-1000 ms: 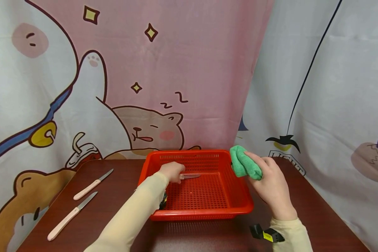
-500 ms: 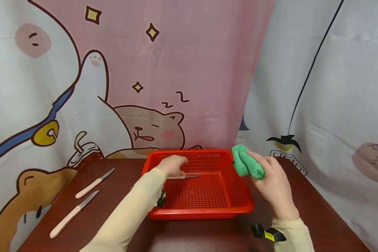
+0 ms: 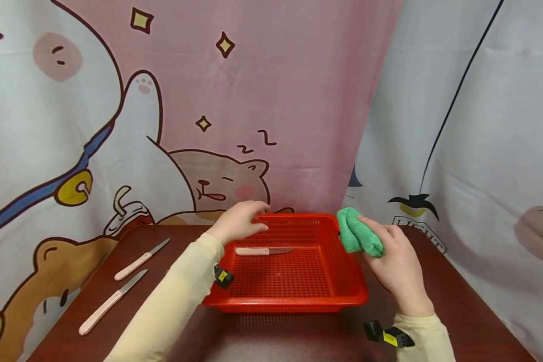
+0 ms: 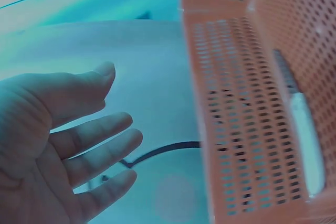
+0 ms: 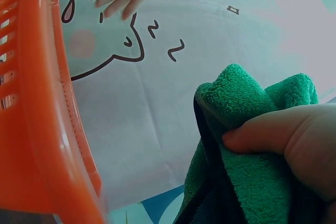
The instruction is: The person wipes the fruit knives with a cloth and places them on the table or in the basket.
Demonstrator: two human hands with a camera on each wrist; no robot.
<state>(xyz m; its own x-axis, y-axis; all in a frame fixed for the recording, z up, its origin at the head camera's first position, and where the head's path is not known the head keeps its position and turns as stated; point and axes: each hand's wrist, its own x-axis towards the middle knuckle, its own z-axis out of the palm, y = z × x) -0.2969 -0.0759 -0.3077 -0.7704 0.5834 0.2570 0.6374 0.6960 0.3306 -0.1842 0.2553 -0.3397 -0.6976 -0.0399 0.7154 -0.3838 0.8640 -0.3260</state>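
My left hand (image 3: pixel 240 221) hovers over the back left part of the red plastic basket (image 3: pixel 285 302), its fingers relaxed and apart with nothing between them. Below it, a knife (image 3: pixel 253 251) with a pale handle lies on the basket floor, blade pointing right; the left wrist view shows the same knife (image 4: pixel 307 140) through the basket's open top. A folded green cloth (image 3: pixel 359 234) is held up by my right hand (image 3: pixel 395 261) beside the basket's right rim. In the right wrist view the thumb presses on the cloth (image 5: pixel 252 182), which has a dark edging.
Two more knives with pale handles lie on the dark brown table (image 3: pixel 185 332) left of the basket: a farther knife (image 3: pixel 138 262) and a nearer knife (image 3: pixel 108 306). A cartoon-printed curtain (image 3: pixel 298 125) hangs close behind the table.
My left hand has let go of the knife, leaving it in the basket, and has risen up and back to the left. The right hand still holds the cloth in nearly the same place.
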